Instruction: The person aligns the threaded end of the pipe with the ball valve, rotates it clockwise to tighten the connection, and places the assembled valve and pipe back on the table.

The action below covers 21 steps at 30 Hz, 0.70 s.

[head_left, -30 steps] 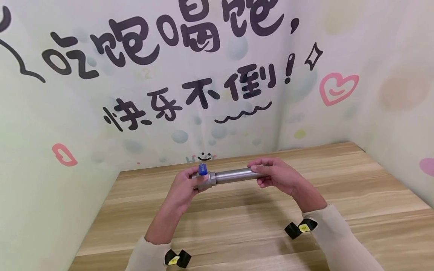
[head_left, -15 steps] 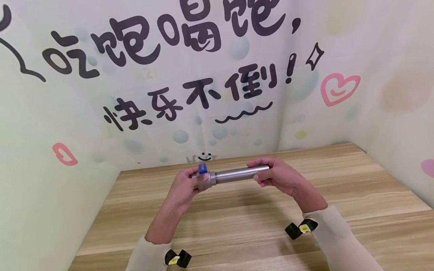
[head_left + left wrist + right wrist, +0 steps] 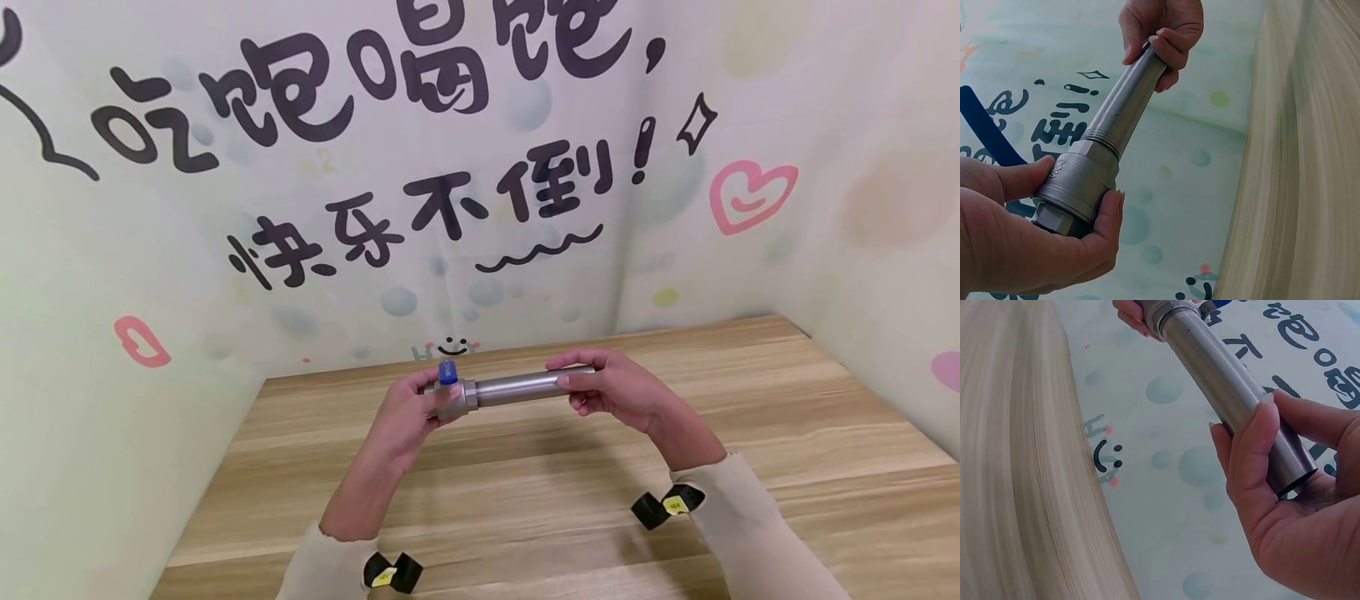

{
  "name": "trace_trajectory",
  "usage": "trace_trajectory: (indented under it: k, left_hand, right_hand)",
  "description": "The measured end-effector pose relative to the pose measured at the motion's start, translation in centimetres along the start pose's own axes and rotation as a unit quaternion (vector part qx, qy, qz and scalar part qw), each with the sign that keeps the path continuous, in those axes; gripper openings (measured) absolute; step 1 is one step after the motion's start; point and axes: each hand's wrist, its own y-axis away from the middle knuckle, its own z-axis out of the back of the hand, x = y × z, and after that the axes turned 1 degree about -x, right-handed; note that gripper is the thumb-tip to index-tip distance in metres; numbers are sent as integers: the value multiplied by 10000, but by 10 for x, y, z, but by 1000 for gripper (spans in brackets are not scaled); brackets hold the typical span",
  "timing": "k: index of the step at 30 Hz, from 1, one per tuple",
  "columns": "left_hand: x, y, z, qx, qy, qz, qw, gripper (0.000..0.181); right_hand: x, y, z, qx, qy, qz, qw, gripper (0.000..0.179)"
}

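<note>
A metal ball valve (image 3: 1079,181) with a blue lever handle (image 3: 447,372) is gripped in my left hand (image 3: 405,412), thumb on one side of the body and fingers curled round the other. From the valve's end runs a steel pipe (image 3: 517,388), some of its thread showing beside the valve in the left wrist view. My right hand (image 3: 618,387) grips the pipe near its far end, fingers and thumb round it. In the right wrist view the pipe's open end (image 3: 1297,482) lies within that hand. Pipe and valve are held up over the table, in one line.
A wood-grain table (image 3: 525,500) spreads below both hands. Behind it stands a pale printed wall cloth (image 3: 360,325) with dark lettering, and side panels close in left and right. Black devices with yellow labels sit at the left sleeve (image 3: 330,567) and right sleeve (image 3: 742,517).
My right thumb and fingers have shifted round the pipe's end, thumb going lower and then partly back up. The left hand and valve have stayed in place.
</note>
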Motion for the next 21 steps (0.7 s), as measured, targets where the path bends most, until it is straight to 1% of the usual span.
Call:
trace_trajectory:
  k: [6, 16, 19, 21]
  left_hand:
    - [1, 0, 0, 19, 30, -6, 10000, 44]
    - [-2, 0, -1, 74, 50, -27, 10000, 45]
    - [-2, 1, -1, 98, 53, -9, 9999, 45]
    - [-1, 2, -1, 104, 50, -6, 9999, 45]
  right_hand:
    - [-1, 0, 0, 13, -46, 4, 10000, 34]
    - [0, 0, 1, -31, -145, -61, 9999, 45]
    - [0, 0, 0, -47, -177, -62, 9998, 46]
    - [0, 0, -1, -59, -184, -60, 9998, 45]
